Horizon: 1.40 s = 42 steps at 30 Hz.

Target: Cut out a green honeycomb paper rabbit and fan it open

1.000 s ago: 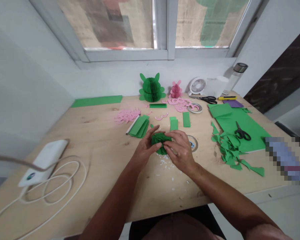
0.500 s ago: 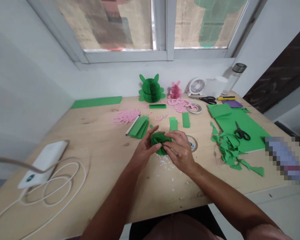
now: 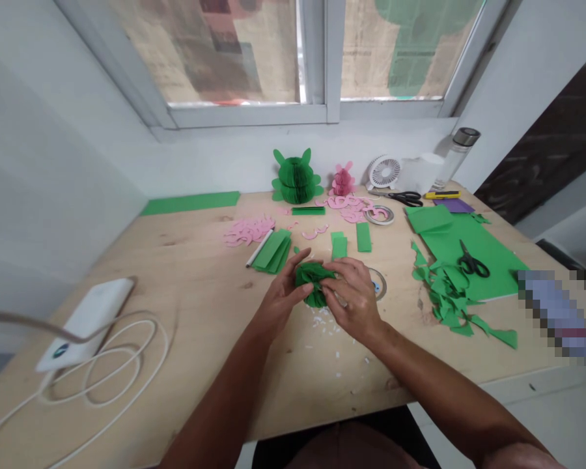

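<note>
Both hands are together over the middle of the wooden table. My left hand and my right hand grip a rounded green honeycomb paper form between them, and their fingers hide part of it. Small white paper bits lie on the table just below the hands. Stacked green paper strips lie to the left of my left hand. Beyond the hands stands a green honeycomb paper figure, with a smaller pink one to its right.
Pink paper cutouts lie at the back. To the right, black-handled scissors rest on a green sheet beside green scraps. A white power bank and white cable lie at the left.
The view has tilted slightly upward. Both hands stay on the green paper form, with only a small shift of the fingers.
</note>
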Motion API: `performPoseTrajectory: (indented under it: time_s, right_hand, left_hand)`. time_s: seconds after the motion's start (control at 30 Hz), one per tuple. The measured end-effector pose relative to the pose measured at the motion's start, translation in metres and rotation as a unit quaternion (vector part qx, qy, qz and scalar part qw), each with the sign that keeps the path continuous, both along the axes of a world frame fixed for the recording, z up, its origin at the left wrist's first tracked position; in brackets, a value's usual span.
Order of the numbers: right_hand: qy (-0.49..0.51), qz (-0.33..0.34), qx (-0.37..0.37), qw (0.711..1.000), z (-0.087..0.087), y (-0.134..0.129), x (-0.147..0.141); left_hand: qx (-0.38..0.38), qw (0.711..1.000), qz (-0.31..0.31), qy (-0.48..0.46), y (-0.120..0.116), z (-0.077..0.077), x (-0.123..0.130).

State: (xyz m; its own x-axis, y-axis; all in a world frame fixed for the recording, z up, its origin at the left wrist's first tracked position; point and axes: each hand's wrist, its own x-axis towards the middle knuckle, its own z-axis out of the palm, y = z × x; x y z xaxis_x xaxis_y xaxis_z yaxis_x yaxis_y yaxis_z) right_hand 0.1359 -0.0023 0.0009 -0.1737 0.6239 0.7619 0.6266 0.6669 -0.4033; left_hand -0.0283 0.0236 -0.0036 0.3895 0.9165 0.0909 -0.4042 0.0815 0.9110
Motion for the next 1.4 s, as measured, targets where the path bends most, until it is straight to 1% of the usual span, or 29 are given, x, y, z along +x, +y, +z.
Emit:
performPoseTrajectory:
  time_s: [0.33, 0.47, 0.57, 0.67, 0.73, 0.8, 0.9, 1.0, 1.07, 1.13, 1.4]
  right_hand:
    - [-0.009, -0.005, 0.015, 1.0, 0.0, 0.001, 0.0]
    - [-0.011, -0.011, 0.001, 1.0, -0.001, 0.001, 0.001]
    - [-0.003, -0.018, -0.009, 1.0, -0.002, 0.003, 0.001]
    - [0.0, -0.033, -0.018, 0.999, -0.003, 0.004, 0.002]
    - [-0.001, -0.041, -0.019, 0.999, -0.004, 0.005, 0.002]
    - [-0.002, -0.049, -0.02, 0.999, -0.005, 0.005, 0.002]
    - [-0.006, -0.063, -0.021, 0.998, -0.005, 0.006, 0.002]
    - [-0.013, -0.074, -0.018, 0.997, -0.004, 0.007, 0.002]
    - [-0.02, -0.08, -0.013, 0.997, -0.004, 0.007, 0.002]
    - [-0.029, -0.086, -0.003, 0.996, -0.004, 0.007, 0.002]
    - [-0.049, -0.105, 0.017, 0.993, -0.006, 0.01, 0.002]
  left_hand:
    - [-0.001, 1.0, 0.005, 0.011, 0.0, 0.0, 0.001]
    - [0.009, 1.0, 0.007, 0.026, 0.0, -0.001, 0.001]
    - [0.033, 0.998, 0.018, 0.057, 0.0, -0.003, 0.001]
    - [0.085, 0.988, 0.054, 0.114, 0.001, -0.005, 0.002]
    - [0.138, 0.972, 0.092, 0.168, 0.0, -0.007, 0.004]
    - [0.202, 0.941, 0.153, 0.226, -0.002, -0.007, 0.008]
    - [0.3, 0.87, 0.266, 0.288, -0.008, -0.007, 0.015]
    - [0.366, 0.808, 0.325, 0.327, -0.012, -0.007, 0.02]
    - [0.39, 0.78, 0.338, 0.354, -0.013, -0.007, 0.022]
    - [0.407, 0.762, 0.339, 0.372, -0.013, -0.006, 0.023]
    - [0.443, 0.722, 0.345, 0.404, -0.015, -0.005, 0.025]
